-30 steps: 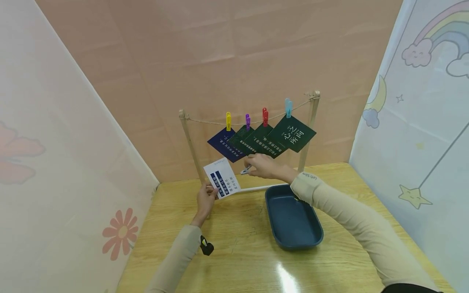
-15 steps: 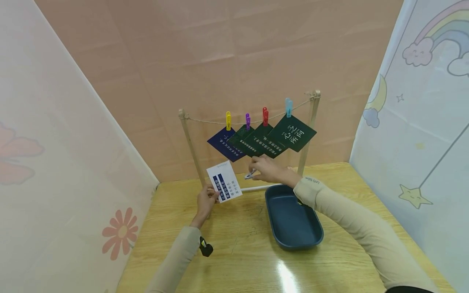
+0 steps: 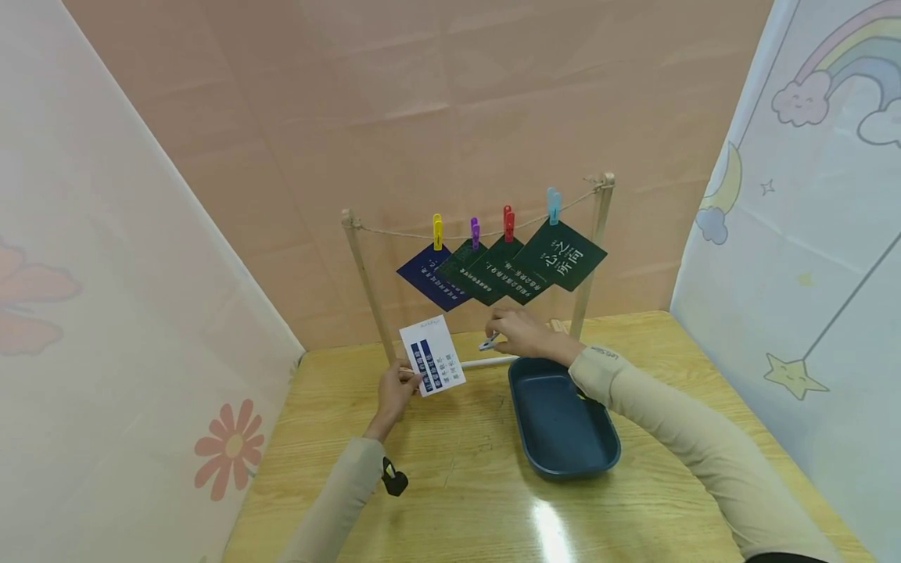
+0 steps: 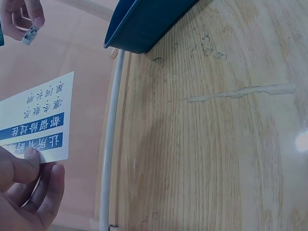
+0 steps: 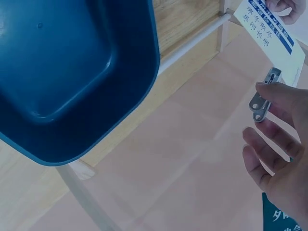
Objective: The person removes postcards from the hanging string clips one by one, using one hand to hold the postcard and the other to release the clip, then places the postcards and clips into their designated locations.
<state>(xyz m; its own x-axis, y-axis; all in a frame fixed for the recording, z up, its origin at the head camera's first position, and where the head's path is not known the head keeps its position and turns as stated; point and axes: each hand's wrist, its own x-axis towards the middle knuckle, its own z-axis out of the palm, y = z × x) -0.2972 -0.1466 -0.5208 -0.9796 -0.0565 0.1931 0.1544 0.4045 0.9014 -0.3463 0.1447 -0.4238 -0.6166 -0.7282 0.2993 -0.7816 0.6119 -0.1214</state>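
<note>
My left hand [image 3: 396, 393] pinches a white card [image 3: 432, 356] with dark blue bands and printed characters by its lower left corner, thumb on the front. To the right, my right hand [image 3: 519, 333] holds a small greyish clothespin [image 5: 264, 96] between thumb and fingers, apart from the card in the head view. Above both hands a string [image 3: 394, 234] runs between two wooden posts. From it hang a dark blue card [image 3: 425, 270] under a yellow clothespin [image 3: 438, 232] and overlapping dark green cards [image 3: 561, 256] under purple [image 3: 475, 233], red [image 3: 509, 224] and light blue [image 3: 554, 206] clothespins.
A dark blue tray [image 3: 567, 471] stands on the wooden table [image 3: 450, 500] below my right forearm. A white rod [image 4: 112, 144] runs low between the left post [image 3: 369, 289] and right post [image 3: 594, 250]. Printed cloth walls enclose the sides and back.
The white card has shifted slightly down and right in my left hand's grip. My right hand has drifted a little right and down with the clothespin. The hanging cards stay as they were.
</note>
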